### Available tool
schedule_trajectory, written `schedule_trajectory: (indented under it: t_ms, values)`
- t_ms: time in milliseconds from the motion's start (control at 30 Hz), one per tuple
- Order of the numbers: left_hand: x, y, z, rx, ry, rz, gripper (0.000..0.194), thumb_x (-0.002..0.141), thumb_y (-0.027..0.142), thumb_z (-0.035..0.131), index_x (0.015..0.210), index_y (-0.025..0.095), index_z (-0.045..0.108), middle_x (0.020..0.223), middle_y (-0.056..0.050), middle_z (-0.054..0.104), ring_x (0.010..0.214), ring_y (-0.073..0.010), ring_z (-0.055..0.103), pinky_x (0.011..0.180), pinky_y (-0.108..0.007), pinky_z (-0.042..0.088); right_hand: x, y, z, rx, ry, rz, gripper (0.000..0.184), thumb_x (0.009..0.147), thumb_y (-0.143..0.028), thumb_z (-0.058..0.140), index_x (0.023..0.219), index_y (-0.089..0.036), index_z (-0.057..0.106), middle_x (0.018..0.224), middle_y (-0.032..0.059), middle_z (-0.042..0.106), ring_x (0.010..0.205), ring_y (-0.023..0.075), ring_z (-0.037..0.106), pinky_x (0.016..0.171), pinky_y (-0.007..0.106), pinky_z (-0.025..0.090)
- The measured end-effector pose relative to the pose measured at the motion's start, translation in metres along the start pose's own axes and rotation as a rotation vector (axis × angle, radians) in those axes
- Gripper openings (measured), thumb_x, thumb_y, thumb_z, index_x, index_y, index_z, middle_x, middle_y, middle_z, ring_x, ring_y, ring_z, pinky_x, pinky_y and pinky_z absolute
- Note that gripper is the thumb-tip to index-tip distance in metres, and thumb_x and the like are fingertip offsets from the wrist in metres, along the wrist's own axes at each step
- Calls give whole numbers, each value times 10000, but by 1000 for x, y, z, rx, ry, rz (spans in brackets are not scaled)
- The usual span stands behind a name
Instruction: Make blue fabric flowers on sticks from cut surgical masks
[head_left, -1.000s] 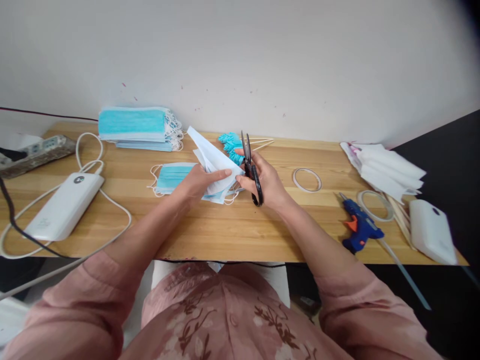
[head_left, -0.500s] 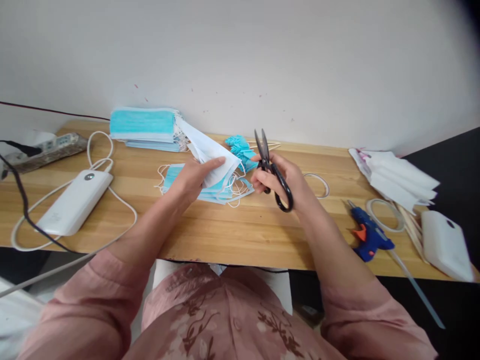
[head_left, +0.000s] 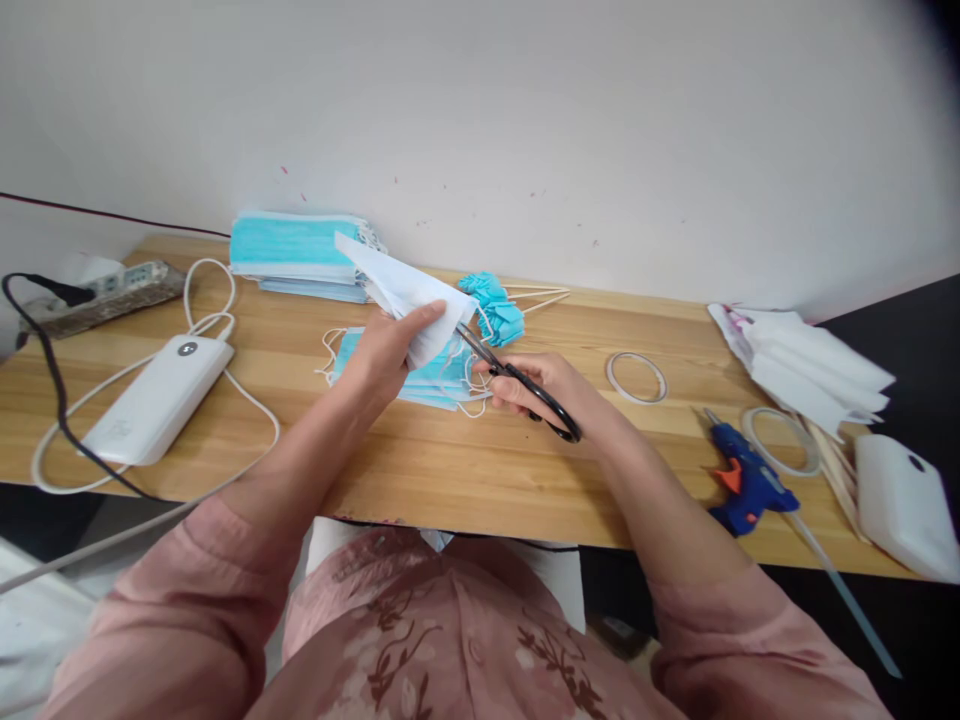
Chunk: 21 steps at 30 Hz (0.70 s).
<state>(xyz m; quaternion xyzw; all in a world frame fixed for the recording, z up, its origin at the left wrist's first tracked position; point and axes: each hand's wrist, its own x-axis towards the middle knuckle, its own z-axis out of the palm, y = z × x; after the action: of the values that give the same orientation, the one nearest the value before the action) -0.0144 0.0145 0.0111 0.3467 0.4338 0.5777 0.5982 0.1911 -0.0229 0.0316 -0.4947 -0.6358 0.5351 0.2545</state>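
Observation:
My left hand point(head_left: 390, 350) pinches a folded white face mask point(head_left: 409, 295), thumb on top, above a loose pile of blue masks point(head_left: 431, 385). In my right hand point(head_left: 540, 385) is a pair of black-handled scissors point(head_left: 555, 405), fingers around the handles. The blades reach the mask's right edge, by its ear loop; whether they are cutting cannot be made out. Just beyond the scissors lie ruffled blue flower-like pieces on thin sticks point(head_left: 499, 310).
A tall stack of blue masks point(head_left: 292, 245) stands against the wall. At left are a white power bank point(head_left: 157, 400) with cables and a power strip point(head_left: 124, 290). To the right lie a tape ring point(head_left: 637, 378), a blue glue gun point(head_left: 750, 480), white folded sheets point(head_left: 810, 365) and another white device point(head_left: 907, 505).
The scissors have swung down and left, from pointing upward to the mask's edge. My left hand keeps hold of the mask, and the view has shifted slightly.

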Motion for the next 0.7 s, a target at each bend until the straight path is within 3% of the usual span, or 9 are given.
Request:
schedule_trajectory:
  t_ms: [267,467,700]
  values:
    - [-7,-4,2,67,-92,-34,467,606,403,906,954,145,731,1000,-106,776,993,-301,723,857,-384,603,2,3,1,62,43,-41,591,734,-555,768,1139,-125,747,681,21,666,507,93,509,465,224,383]
    - [-9,-1,4,110,-103,-37,509,569,398,921,961,144,719,984,-124,762,1004,-330,717,874,-423,599,2,9,-4,-61,79,-149,539,785,-533,741,1166,-152,755,723,20,669,570,126,549,535,254,405]
    - [-8,4,1,185,-160,-49,507,546,399,923,938,148,723,914,-109,757,1009,-368,706,898,-476,585,2,12,-4,-119,32,-209,476,818,-486,723,1171,-167,747,723,-2,609,591,120,526,557,256,411]
